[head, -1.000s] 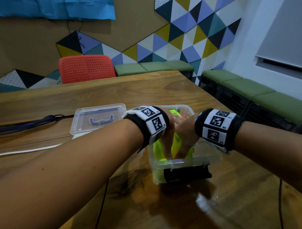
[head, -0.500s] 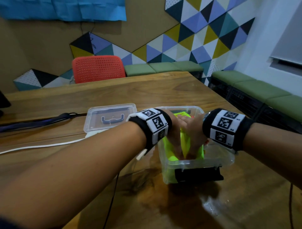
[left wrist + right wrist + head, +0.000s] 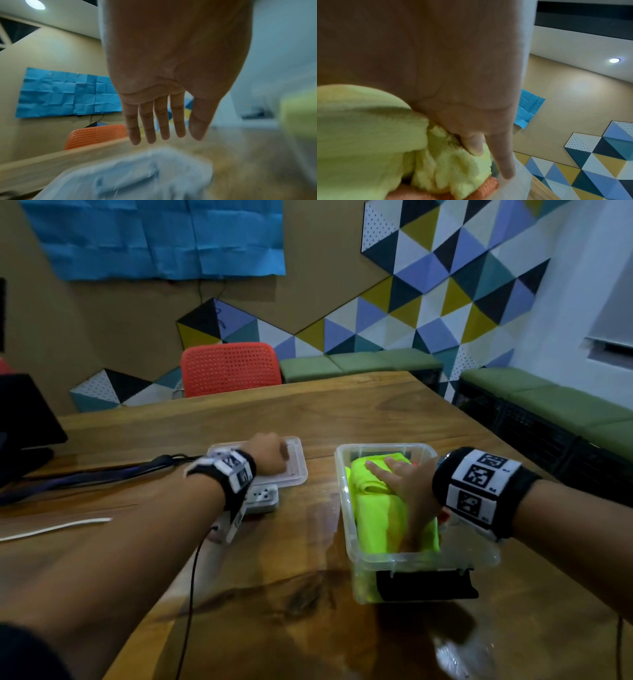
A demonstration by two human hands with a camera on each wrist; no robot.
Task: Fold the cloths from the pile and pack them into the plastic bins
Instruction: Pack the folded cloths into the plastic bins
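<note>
Both hands were in view: the right hand [image 3: 404, 484] lay flat, fingers straight, pressing a folded lime-green cloth [image 3: 383, 515] inside one clear plastic bin [image 3: 346, 508] on the wooden counter [image 3: 342, 412]; an orange cloth [image 3: 488, 185] showed beneath it in the right wrist view. The left hand [image 3: 270, 453], fingers straight and released, hovered over one clear lid [image 3: 298, 470] left of the bin. Behind the lid's near edge sat a white power strip [image 3: 263, 498]; one red chair [image 3: 229, 368] stood beyond the counter.
</note>
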